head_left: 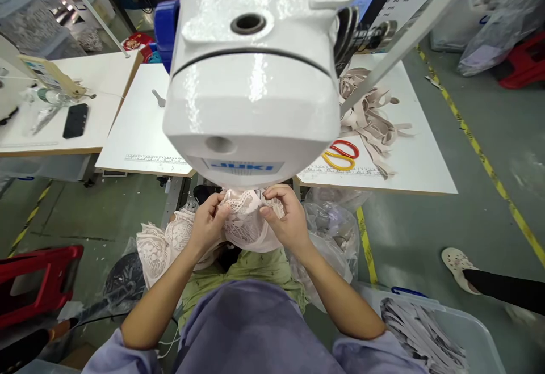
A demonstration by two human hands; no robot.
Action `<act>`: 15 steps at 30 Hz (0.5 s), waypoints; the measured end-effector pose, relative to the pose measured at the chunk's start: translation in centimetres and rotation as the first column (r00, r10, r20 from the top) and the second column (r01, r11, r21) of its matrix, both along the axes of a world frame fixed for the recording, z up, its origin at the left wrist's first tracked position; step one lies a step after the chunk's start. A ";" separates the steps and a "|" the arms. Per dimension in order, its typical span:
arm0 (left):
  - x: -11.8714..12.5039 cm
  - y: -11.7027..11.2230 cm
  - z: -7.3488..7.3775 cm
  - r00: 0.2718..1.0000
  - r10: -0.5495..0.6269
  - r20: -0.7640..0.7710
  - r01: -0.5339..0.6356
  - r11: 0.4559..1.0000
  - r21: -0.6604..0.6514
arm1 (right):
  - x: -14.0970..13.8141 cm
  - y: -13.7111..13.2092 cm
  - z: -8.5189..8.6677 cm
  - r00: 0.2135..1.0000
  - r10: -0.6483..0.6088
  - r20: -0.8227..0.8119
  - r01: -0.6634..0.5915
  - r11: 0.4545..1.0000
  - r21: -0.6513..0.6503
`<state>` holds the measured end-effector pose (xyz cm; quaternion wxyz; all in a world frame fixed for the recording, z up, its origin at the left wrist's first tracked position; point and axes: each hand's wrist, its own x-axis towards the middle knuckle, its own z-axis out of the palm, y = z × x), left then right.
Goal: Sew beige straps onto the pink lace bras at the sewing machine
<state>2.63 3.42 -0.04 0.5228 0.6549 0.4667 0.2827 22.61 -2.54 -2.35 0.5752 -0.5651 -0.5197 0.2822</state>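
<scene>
My left hand (209, 221) and my right hand (284, 218) both pinch a pale pink lace garment piece (244, 227) just below the head of a white sewing machine (251, 79). The fingers of each hand are curled onto the lace edge near the machine's underside. More lace fabric (159, 246) hangs down to the left over my lap. The needle area is hidden by the machine head.
On the white table (417, 158) lie red and yellow scissors (343, 155) and a heap of beige straps (370, 116). A phone (75, 120) lies on the left table. A red stool (38, 283) stands at left, a bin of strips (426, 328) at right, another person's foot (457, 263) nearby.
</scene>
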 end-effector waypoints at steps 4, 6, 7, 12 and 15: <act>-0.4 -0.5 0.4 0.992 0.000 -0.125 0.007 0.998 0.058 | -0.3 0.1 0.1 1.000 0.001 0.020 -0.001 1.000 0.000; -0.6 -0.7 0.6 0.987 0.004 -0.158 0.007 0.997 0.071 | -0.4 0.1 0.0 1.000 -0.002 0.027 0.002 1.000 0.003; -0.6 -0.8 0.7 0.986 0.005 -0.164 0.006 0.997 0.071 | -0.3 0.0 -0.1 1.000 -0.002 0.028 0.002 1.000 0.004; -0.7 -1.0 1.1 0.984 0.014 -0.180 0.001 0.996 0.086 | -0.1 -0.5 -0.8 0.999 -0.008 0.053 0.009 0.999 -0.034; -0.7 -1.1 1.3 0.983 0.012 -0.183 0.008 0.994 0.107 | 0.2 -0.9 -1.3 0.996 0.001 0.092 0.003 0.999 -0.045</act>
